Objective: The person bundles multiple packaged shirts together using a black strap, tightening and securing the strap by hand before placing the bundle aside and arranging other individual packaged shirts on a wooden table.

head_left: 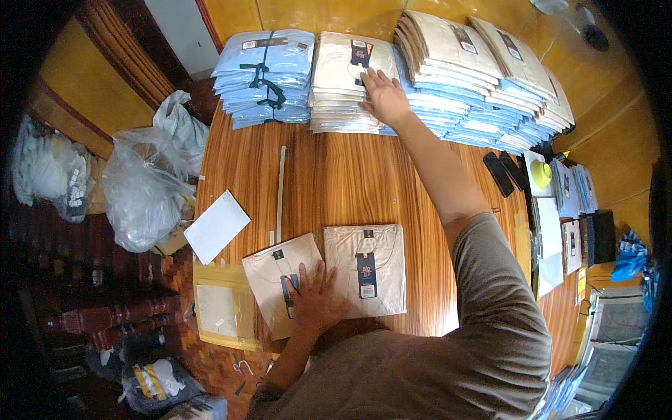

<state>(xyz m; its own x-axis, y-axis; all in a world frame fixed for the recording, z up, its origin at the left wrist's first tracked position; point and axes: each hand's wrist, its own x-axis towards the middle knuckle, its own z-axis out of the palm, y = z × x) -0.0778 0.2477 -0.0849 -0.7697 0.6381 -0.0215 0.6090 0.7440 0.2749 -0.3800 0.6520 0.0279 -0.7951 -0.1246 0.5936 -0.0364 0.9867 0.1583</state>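
Cream left pack point(264, 280) and right pack point(389, 276) lie on the table point(434, 210), my left hand point(316, 297) spread flat where they meet. My right hand point(385, 96), fingers apart, clamps nothing over the cream stack point(337, 87); dragging sideways could slide its slick-looking layers.

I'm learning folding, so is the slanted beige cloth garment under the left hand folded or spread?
Folded: the slanted beige garment makes a flat, straight-edged rectangle under the left hand.

A head-worn fisheye view looks down from close above the near side of a table point(357, 178), reaching the far wall point(294, 12).
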